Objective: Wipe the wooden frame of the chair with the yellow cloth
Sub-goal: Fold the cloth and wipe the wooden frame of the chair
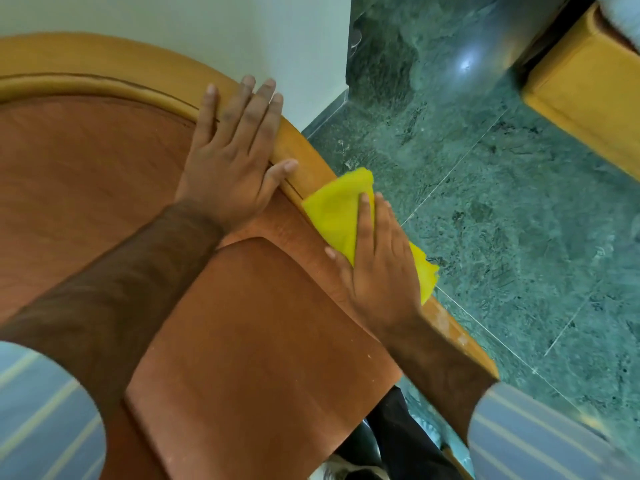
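Observation:
The chair's curved wooden frame (104, 69) arcs from the upper left down to the right around reddish-brown upholstery. My left hand (232, 157) lies flat with fingers spread on the upper curve of the frame, holding nothing. Lower on the right arm of the frame (450, 327), my right hand (377, 268) presses the yellow cloth (337, 213) against the wood. The cloth sticks out above my fingers and past the frame's outer edge; the wood beneath it is hidden.
The brown seat cushion (259, 341) fills the centre. A pale wall (207, 26) stands right behind the chair back. Green marble floor (502, 202) lies to the right, with a yellow upholstered piece of furniture (585, 98) at the upper right.

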{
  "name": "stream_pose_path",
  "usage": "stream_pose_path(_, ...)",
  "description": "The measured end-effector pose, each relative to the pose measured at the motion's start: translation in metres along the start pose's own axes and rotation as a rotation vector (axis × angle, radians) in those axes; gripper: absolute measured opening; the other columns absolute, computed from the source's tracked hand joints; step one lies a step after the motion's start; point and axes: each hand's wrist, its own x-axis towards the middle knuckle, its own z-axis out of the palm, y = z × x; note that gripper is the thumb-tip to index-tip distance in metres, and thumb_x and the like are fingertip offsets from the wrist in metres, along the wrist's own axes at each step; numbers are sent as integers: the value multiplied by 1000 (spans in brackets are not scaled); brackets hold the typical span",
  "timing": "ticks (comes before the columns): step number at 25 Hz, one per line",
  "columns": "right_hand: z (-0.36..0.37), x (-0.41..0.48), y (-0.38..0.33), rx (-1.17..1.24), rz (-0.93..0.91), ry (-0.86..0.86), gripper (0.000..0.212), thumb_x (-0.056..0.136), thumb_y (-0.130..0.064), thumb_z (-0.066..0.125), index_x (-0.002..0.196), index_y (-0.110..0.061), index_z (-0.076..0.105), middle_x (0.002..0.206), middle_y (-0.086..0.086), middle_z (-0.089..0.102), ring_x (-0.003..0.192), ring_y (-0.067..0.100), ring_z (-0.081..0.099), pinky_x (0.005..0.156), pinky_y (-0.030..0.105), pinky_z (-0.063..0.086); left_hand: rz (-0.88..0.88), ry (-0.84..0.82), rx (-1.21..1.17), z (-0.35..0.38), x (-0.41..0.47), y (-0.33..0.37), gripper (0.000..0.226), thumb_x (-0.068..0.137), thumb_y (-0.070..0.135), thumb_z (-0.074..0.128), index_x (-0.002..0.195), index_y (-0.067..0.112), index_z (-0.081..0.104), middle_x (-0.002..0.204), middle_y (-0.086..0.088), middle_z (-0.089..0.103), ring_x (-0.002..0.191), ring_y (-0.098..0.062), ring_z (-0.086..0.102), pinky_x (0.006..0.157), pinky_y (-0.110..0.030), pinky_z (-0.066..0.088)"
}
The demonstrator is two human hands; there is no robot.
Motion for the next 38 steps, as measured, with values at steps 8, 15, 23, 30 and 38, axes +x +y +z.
stream_pose_path(8, -2, 16, 2, 61, -158, 38, 74, 106, -57, 38, 163, -13, 21, 166, 21, 32, 147, 36, 43, 117, 46, 41, -4, 4, 7, -1, 0, 1, 70, 111, 53, 20, 164, 6, 19, 174, -13, 23, 162, -33, 17, 129, -63, 12)
stream_pose_path(15, -32, -149, 126, -160, -106, -216, 72, 105, -58, 22, 165, -20, 12, 164, 20, 35, 143, 40, 48, 113, 51, 46, -18, 23, -6, 0, 0, 1, 72, 111, 56, 21, 163, 6, 20, 173, -14, 24, 161, -33, 18, 129, -63, 12)
stream_pose_path(23, -15, -112, 69, -184, 23, -153, 71, 104, -49, 38, 161, -9, 27, 157, 29, 42, 139, 46, 47, 113, 59, 42, -22, 8, -12, -1, 0, 3, 74, 111, 57, 17, 163, 6, 19, 173, -14, 24, 162, -34, 18, 129, -63, 11)
stream_pose_path(30, 3, 20, -35, 21, 74, 69, 72, 107, -55, 37, 162, -10, 26, 157, 23, 44, 135, 38, 51, 114, 49, 41, -33, -45, -38, -6, 2, 4, 74, 110, 58, 16, 164, 7, 19, 174, -12, 23, 162, -32, 17, 130, -63, 11)
stream_pose_path(38, -34, 2, 41, 716, 313, -137, 94, 86, -74, 55, 159, -21, 32, 154, -1, 50, 138, 10, 45, 107, 27, 36, -430, 214, -618, -48, -9, 57, 46, 100, 44, 61, 119, 3, 68, 123, -16, 66, 112, -28, 63, 97, -33, 47)
